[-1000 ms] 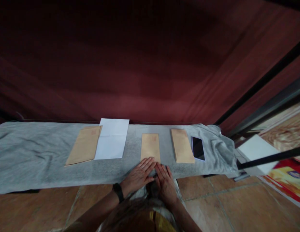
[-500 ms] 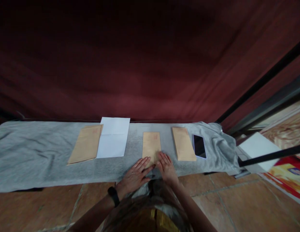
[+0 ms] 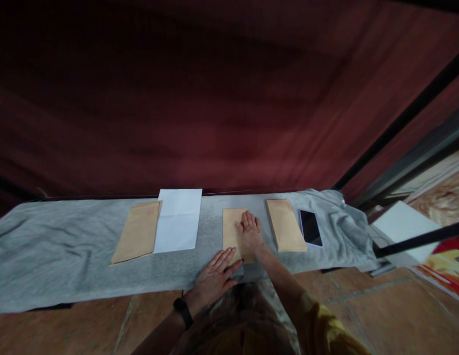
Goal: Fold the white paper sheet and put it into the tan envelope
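A brown paper envelope (image 3: 231,229) lies flat on the grey cloth, straight in front of me. My right hand (image 3: 251,230) rests flat on its upper right part, fingers stretched out and covering that corner. My left hand (image 3: 216,276), with a dark band on the wrist, lies open at the envelope's lower left edge, fingertips touching it. To the right sits a neat stack of brown envelopes (image 3: 286,226). On the left, a looser pile of brown envelopes (image 3: 137,231) adjoins white sheets of paper (image 3: 179,220) that carry a crease across the middle.
The grey cloth (image 3: 85,236) covers a long narrow bench. A dark-screened phone (image 3: 310,228) lies right of the envelope stack. Behind hangs a dark red curtain (image 3: 214,123). Black bars, a white box (image 3: 405,231) and a red-yellow package (image 3: 445,268) stand at the right, above floor tiles.
My right hand has slid up the envelope from its lower edge to its upper right part. The left hand stays near the lower left edge. The view has shifted slightly.
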Action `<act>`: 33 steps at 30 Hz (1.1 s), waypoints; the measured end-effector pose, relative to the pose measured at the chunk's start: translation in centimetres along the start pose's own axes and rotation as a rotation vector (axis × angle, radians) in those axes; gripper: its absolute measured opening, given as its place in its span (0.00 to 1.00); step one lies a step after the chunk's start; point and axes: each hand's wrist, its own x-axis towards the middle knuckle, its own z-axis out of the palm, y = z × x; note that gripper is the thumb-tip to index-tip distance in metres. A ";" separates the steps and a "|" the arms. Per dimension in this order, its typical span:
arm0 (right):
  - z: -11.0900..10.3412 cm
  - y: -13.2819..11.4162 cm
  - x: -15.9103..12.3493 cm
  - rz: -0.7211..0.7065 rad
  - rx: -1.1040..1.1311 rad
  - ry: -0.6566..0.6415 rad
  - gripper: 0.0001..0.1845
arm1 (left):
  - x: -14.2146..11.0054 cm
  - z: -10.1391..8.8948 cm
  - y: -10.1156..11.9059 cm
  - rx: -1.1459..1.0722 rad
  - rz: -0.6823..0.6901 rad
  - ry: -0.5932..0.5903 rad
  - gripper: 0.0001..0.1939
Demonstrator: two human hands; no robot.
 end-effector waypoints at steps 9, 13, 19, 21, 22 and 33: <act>0.2 0.2 -0.7 -0.033 -0.001 0.015 0.32 | 0.1 -0.2 0.1 -0.006 -0.004 0.005 0.33; 0.0 0.4 -2.2 -0.051 -0.012 0.033 0.32 | 0.0 0.1 0.1 0.003 -0.004 0.012 0.33; -0.5 0.7 -4.5 -0.120 -0.035 0.098 0.30 | 0.0 0.2 0.0 0.006 0.004 0.035 0.32; -0.7 0.9 -5.4 -0.140 -0.033 0.104 0.29 | 0.1 0.2 0.0 0.001 0.002 0.043 0.32; -0.9 1.0 -5.9 -0.150 -0.030 0.103 0.29 | 0.1 0.1 0.0 0.001 0.003 0.048 0.32; -1.6 -2.5 -5.8 -0.412 0.066 -0.097 0.27 | 0.1 -0.2 0.4 -0.023 -0.021 0.023 0.22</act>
